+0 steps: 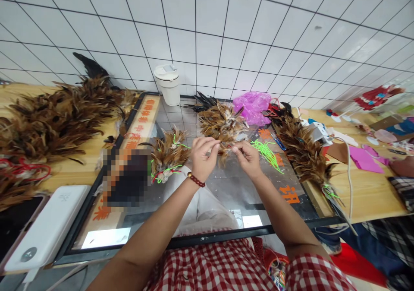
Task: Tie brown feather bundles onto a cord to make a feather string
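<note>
Two hands, our left hand (pixel 203 155) and right hand (pixel 248 157), pinch one feather tuft (pixel 224 149) taut between them. Feather pile (pixel 221 120) sits at twelve o'clock, green cords (pixel 268 153) at three, within our reach.

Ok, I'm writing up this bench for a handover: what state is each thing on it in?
left hand, pinched shut on the feather tuft.
right hand, pinched shut on the same tuft.
feather tuft, held up between both hands.
white cup, upright, lid on.
pink bag, crumpled.
green cords, loose on the glass.
tied bundle, lying on the glass.
power bank, lying flat.
</note>
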### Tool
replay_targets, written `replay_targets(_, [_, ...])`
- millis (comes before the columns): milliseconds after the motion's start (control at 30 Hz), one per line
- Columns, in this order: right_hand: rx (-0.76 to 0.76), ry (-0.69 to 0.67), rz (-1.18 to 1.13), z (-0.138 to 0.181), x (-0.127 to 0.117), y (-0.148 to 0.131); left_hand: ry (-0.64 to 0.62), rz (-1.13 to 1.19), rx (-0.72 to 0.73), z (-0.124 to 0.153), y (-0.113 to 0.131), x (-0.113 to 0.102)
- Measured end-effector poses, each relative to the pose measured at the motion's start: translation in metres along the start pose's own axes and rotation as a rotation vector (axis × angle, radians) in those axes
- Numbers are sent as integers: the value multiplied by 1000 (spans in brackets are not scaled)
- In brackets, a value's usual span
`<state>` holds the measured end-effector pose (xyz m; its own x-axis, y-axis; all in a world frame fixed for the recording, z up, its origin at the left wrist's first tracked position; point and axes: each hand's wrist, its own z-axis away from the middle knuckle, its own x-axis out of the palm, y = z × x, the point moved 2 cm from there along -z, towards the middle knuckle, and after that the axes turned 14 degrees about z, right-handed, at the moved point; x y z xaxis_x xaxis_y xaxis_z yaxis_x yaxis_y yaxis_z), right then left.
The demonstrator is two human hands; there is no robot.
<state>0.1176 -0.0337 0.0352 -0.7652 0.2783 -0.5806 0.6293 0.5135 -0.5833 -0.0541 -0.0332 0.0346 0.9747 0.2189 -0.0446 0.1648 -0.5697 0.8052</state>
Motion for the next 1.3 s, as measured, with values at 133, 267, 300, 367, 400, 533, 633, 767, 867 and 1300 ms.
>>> replay_targets(133, [-12,20,35,1,0,-4,-225,-36,46,9,5,10])
replay_targets(267, [-35,-24,-4,2,1,-6,-327,118,-104,15,0,19])
replay_targets(300, [-41,-37,-18,1,1,-7,-349,204,-194,16,-1,20])
replay_targets(367, [-52,-55,-42,1,0,-8,-410,435,-424,17,-3,24])
replay_targets(400, [-55,-63,-52,1,-1,-8,-440,564,-553,17,-3,25])
replay_targets(533, [-59,-73,-68,0,-2,-7,-444,972,-939,21,-2,29])
replay_targets(633, [-74,-77,-57,0,-1,-6,-327,1031,-1025,23,-3,30])
replay_targets(767, [-110,-99,-58,0,-2,-7,-209,1145,-1131,25,-9,30])
replay_targets(867, [-125,-145,-96,0,-2,-8,-214,1178,-1262,26,-14,29])
replay_targets(1300, [-94,-287,-150,-2,-1,-5,-688,508,-648,10,-9,16])
